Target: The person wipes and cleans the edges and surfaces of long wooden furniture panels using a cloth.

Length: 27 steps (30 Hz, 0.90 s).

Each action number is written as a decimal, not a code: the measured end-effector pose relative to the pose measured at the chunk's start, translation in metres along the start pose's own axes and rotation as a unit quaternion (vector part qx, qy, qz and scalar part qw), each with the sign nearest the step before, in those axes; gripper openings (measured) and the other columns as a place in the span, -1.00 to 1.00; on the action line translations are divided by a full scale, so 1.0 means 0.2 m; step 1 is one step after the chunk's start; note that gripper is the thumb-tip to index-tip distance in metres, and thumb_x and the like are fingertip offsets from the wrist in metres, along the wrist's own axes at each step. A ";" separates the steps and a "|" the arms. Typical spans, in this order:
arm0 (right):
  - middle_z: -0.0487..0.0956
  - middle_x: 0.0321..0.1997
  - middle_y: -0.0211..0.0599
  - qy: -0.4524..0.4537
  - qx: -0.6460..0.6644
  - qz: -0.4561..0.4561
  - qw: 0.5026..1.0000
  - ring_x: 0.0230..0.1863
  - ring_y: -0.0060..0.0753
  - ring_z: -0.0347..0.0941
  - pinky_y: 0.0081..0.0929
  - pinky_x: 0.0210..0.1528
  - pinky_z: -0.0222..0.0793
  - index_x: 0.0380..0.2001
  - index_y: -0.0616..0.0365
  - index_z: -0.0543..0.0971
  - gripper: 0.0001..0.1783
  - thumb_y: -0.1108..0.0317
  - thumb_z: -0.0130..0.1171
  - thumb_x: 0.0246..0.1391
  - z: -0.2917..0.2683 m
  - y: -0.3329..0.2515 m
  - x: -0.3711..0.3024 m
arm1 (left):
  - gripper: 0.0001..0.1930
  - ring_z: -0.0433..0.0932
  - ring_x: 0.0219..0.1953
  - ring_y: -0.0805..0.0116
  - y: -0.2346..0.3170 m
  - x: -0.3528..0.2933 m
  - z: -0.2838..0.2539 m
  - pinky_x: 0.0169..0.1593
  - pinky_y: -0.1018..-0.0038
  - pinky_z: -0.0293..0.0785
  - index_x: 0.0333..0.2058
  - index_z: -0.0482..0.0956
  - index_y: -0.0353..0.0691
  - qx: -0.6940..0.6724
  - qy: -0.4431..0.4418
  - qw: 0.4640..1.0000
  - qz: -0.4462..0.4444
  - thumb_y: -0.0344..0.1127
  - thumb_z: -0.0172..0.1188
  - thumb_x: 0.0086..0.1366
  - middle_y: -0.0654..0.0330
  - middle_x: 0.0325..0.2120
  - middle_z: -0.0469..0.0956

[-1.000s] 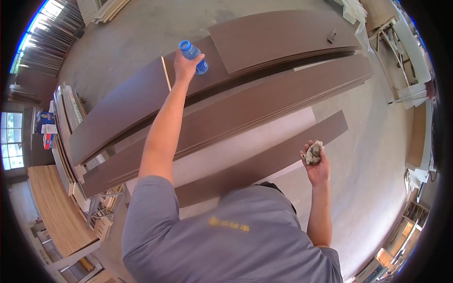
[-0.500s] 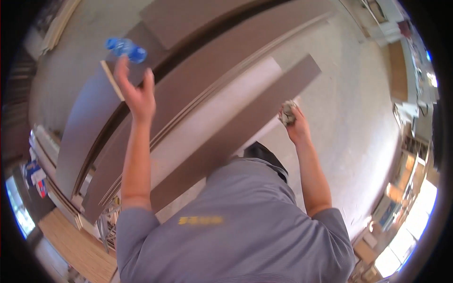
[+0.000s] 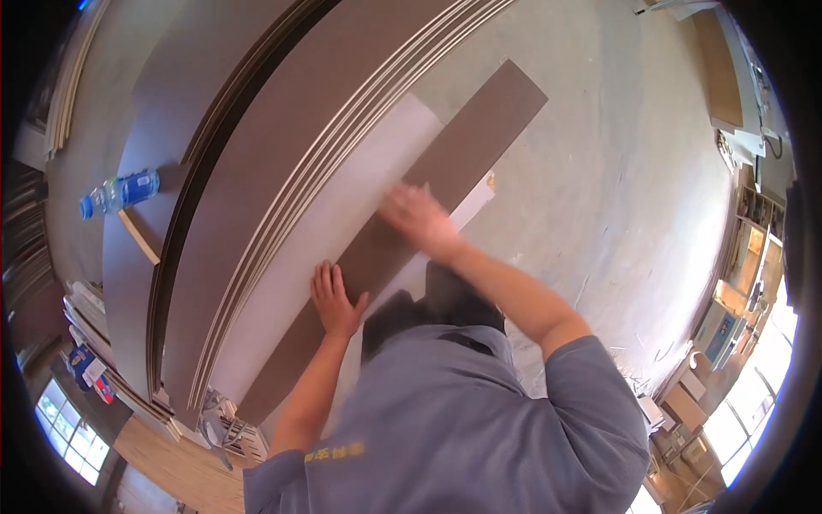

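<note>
Currently left hand (image 3: 336,304) on brown board (image 3: 488,120); right hand (image 3: 419,221) blurred.

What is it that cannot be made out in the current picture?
Right hand: blurred in the head view; its back hides whether it grips anything.
Left hand: its back hides the palm from the head view.
Brown panel stack: its far end is cut off by the head view's upper edge.

Brown board (image 3: 381,257), blue-capped clear bottle (image 3: 124,192)
</note>
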State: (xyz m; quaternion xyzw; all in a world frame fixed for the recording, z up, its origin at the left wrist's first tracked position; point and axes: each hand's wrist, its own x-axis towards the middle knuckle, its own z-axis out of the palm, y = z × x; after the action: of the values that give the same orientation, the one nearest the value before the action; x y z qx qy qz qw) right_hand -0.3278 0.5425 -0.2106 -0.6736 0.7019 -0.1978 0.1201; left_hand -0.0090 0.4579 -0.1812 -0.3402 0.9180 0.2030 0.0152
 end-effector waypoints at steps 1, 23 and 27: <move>0.30 0.59 -0.03 0.040 0.006 0.036 0.999 0.66 0.11 0.09 0.22 0.67 -0.05 0.41 -0.13 0.50 -0.36 0.30 0.17 0.24 -0.07 0.24 0.04 | -0.01 0.04 0.58 -0.25 -0.01 -0.01 0.00 0.55 -0.24 -0.05 0.50 0.15 -0.32 0.012 0.006 1.000 0.003 0.06 0.39 0.26 -0.19 0.53 0.12; 0.64 -0.25 -0.21 0.175 0.096 0.061 0.978 -0.15 -0.13 0.67 -0.08 -0.29 0.61 -0.30 0.08 0.69 -0.90 0.46 0.23 0.12 -0.28 0.49 0.26 | -0.15 0.07 0.56 -0.31 -0.04 -0.02 0.01 0.54 -0.28 -0.04 0.49 0.13 -0.30 0.052 -0.005 0.999 -0.016 0.11 0.12 0.41 -0.22 0.52 0.13; 0.71 -0.19 -0.15 0.241 0.133 0.298 0.914 -0.27 -0.29 0.65 -0.16 -0.29 0.55 -0.09 0.03 0.75 -0.72 0.49 0.24 0.15 -0.46 1.85 -0.03 | -0.16 0.09 0.55 -0.32 -0.05 0.09 0.05 0.53 -0.29 -0.02 0.48 0.14 -0.30 0.014 0.014 0.999 0.029 0.10 0.12 0.41 -0.23 0.52 0.14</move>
State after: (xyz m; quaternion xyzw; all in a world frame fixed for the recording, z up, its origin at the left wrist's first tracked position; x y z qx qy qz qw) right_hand -0.6997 0.5642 -0.2919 -0.3428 0.8448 -0.4010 0.0894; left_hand -0.0180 0.4439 -0.1973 -0.3163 0.9303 0.1858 0.0008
